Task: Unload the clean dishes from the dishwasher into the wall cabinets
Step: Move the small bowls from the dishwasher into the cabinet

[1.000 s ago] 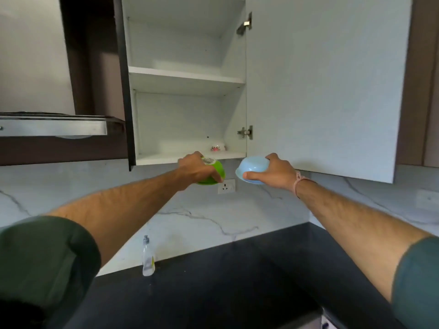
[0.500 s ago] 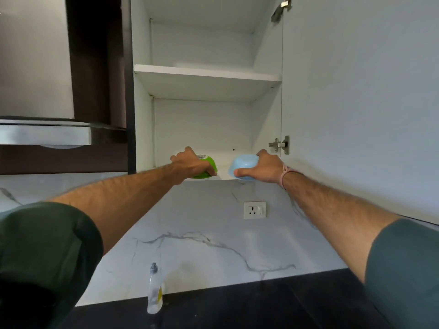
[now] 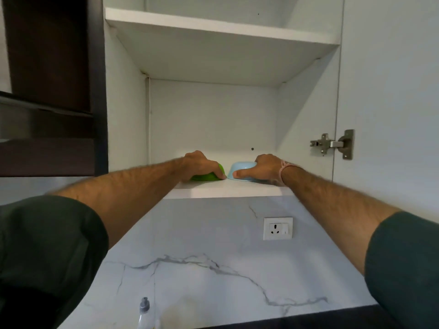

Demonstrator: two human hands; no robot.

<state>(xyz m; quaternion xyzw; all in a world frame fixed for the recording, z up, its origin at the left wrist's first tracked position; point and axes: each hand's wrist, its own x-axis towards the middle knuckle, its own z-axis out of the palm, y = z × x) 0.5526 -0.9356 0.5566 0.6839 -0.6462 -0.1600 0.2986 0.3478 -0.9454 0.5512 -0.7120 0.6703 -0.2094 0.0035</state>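
Both hands now set the green bowl (image 3: 206, 177) and blue bowl (image 3: 242, 169) on the cabinet's bottom shelf (image 3: 228, 189), having carried them there.

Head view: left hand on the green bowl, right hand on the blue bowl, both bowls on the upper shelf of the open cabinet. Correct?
One error: the shelf. The head view shows the left hand on the green bowl and the right hand on the blue bowl, both bowls on the bottom shelf, not the upper shelf.
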